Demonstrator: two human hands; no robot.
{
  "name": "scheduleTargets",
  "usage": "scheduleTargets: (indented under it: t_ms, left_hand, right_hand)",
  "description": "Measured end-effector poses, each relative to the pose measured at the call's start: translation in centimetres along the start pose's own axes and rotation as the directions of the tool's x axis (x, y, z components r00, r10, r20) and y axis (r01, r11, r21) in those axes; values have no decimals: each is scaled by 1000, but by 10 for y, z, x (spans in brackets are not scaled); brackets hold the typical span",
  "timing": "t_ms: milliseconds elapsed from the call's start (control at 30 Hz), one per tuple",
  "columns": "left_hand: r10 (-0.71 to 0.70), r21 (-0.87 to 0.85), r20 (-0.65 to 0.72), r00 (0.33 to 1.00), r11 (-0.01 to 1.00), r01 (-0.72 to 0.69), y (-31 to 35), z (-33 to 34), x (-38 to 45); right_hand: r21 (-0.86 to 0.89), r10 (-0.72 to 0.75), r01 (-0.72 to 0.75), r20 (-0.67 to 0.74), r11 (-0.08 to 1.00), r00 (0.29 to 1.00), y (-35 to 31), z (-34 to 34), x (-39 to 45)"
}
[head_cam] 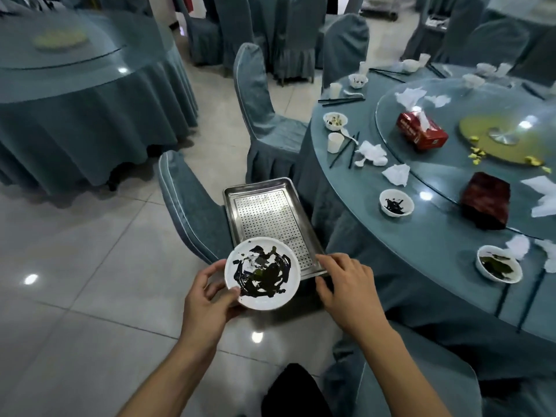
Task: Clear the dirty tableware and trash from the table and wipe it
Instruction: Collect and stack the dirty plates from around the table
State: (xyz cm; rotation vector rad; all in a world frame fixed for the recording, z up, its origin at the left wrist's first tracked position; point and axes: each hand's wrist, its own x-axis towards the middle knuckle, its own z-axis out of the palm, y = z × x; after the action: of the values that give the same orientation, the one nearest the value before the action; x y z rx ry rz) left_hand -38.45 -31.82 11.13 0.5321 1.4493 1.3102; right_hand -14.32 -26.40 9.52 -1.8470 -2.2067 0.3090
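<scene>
Left hand [207,296] grips a white round plate [262,273] smeared with dark sauce and scraps, thumb curled over its near rim, above the near end of a perforated stainless-steel tray [266,215].

Right hand [346,285] rests at the tray's near right corner, fingers bent over the edge; whether it truly grips, cannot tell. Tray sits on a blue-covered chair [192,206] just beside the round blue-clothed table [421,236] and holds nothing else. Clearing looks barely begun. Left on the table: small white bowls with dark residue [396,203], paper cups [335,142], black chopsticks [341,100], crumpled white napkins [397,173], red tissue box [421,132]. Wiping not yet started.
</scene>
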Motion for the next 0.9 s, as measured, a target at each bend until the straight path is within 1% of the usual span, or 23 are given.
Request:
scheduleTargets:
  t_ms: [100, 200, 333, 500, 567, 667, 733, 900]
  left_hand:
    - [-18, 27, -13, 1000, 999, 19, 4, 16, 46]
    - [-47, 25, -52, 998, 998, 49, 3, 38, 99]
    - [-105, 3, -139, 985, 994, 107, -5, 76, 171]
    - [-189, -43, -267, 945, 982, 184, -24, 125, 262]
    - [-223, -75, -291, 930, 975, 210, -36, 138, 302]
    - [-253, -93, -341, 905, 967, 235, -59, 148, 362]
    - [-272, -98, -369, 889, 962, 254, -77, 151, 404]
    - [-259, -65, -456, 852, 964, 258, -138, 148, 510]
  right_hand:
    - [16, 24, -24, 22, 1000, 999, 9, 10, 48]
    - [44, 28, -32, 77, 999, 997, 25, 24, 102]
    - [37, -9, 3, 166, 999, 986, 58, 43, 181]
    - [9, -70, 70, 228, 997, 971, 94, 59, 284]
    - [2, -97, 99, 252, 995, 963, 103, 74, 324]
    - [0, -145, 151, 295, 989, 944, 111, 106, 377]
    - [33, -158, 156, 322, 987, 933, 115, 133, 410]
    - [45, -160, 154, 379, 987, 912, 121, 228, 476]
